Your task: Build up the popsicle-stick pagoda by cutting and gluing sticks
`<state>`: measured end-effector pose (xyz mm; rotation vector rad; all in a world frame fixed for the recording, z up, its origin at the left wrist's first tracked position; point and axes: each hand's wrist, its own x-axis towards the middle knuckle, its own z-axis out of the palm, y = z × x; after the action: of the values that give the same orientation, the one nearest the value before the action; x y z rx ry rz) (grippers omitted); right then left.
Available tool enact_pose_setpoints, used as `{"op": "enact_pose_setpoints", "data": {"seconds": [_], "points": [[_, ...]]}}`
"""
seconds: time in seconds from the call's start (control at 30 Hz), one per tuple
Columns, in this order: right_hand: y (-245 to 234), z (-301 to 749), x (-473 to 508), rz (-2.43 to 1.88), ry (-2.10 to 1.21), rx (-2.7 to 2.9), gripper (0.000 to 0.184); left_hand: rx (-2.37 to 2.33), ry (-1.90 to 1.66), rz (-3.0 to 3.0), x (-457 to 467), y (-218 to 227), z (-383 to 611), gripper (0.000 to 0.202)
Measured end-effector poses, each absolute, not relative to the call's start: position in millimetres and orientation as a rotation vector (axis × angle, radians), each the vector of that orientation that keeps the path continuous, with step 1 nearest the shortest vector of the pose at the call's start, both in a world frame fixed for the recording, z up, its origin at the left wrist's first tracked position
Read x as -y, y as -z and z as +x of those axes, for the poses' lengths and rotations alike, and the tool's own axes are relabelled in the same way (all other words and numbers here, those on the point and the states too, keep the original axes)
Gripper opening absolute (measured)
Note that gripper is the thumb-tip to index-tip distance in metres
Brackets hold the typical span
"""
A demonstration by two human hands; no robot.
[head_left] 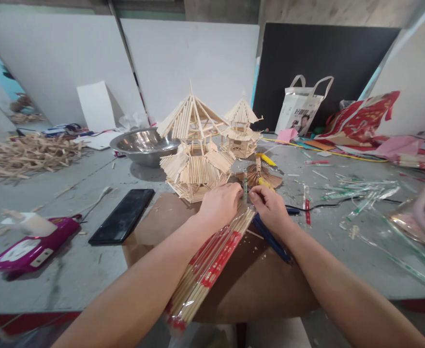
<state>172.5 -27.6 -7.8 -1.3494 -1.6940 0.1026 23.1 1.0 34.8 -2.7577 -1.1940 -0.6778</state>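
A long clear packet of wooden chopsticks with red print lies slantwise on a brown board in front of me. My left hand is closed over the packet's far end. My right hand pinches the same end, right beside the left. Just beyond my hands stands a two-tier pavilion model built of sticks, with a smaller stick pavilion behind it. A blue-handled tool lies under my right wrist.
A black phone lies left of the board, with a magenta packet further left. A steel bowl sits behind the models and a heap of sticks at far left. Plastic wrappers, paper bags and a white bag clutter the right.
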Motion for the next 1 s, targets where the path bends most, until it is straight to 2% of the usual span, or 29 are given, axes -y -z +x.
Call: {"op": "enact_pose_setpoints", "data": {"seconds": [0.4,0.63,0.83,1.0], "points": [[2,174,30,-1.451,-0.029,1.821,0.016,1.064,0.611,-2.766,0,-38,28,0.022],[-6,181,29,-1.415,-0.217,1.953,0.022,1.031,0.580,-2.750,4,-32,32,0.020],[5,179,21,-1.406,-0.616,1.667,0.021,0.979,0.590,-2.708,11,-28,35,0.019],[11,172,16,-1.389,-0.712,1.456,0.021,1.012,0.650,-2.683,13,-34,31,0.019]]}}
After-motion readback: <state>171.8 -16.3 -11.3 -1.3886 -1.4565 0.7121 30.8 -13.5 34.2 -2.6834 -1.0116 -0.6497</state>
